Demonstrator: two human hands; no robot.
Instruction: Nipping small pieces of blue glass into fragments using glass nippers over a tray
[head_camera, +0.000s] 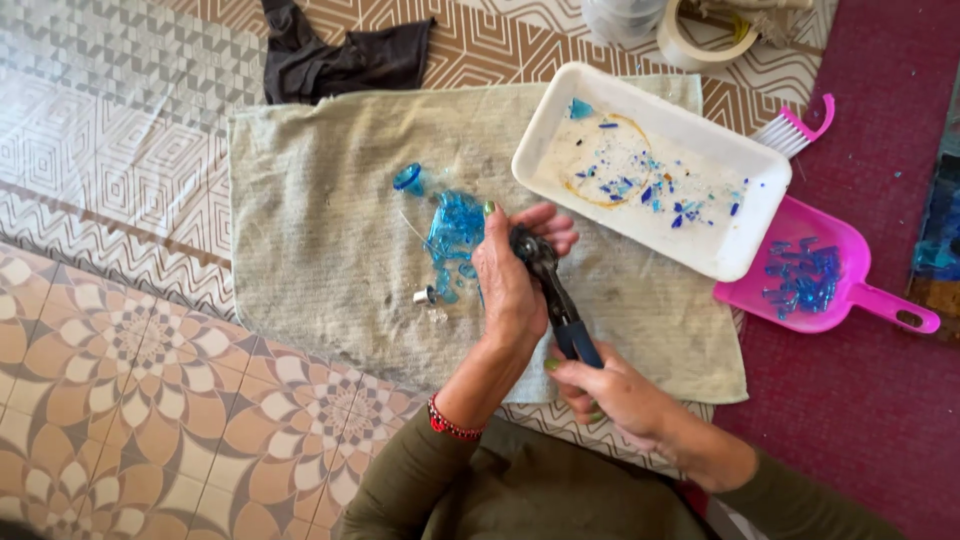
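A patterned floor (120, 380) is seen from above, and a grey-beige towel (330, 230) is spread over its middle. On the towel's far right corner a white rectangular tray (745, 250) is set at a slant, with small blue glass chips scattered inside. Just right of the tray, a pink dustpan (840, 290) holding blue shards lies on a dark red mat (880, 400). A dark cloth (340, 60) is crumpled at the towel's far edge.

Over the towel's centre, pliers (548, 290) with dark blue handles are held. Their long axis runs diagonally: the head points far and left, the handles near and right. The left hand (510, 280) is closed around the head end. The right hand (610, 390) is wrapped tightly on the handles.

Just left of the hands, a cluster of blue glass pieces (455, 235) lies on the towel, with a small metal cap (425, 296) near it.
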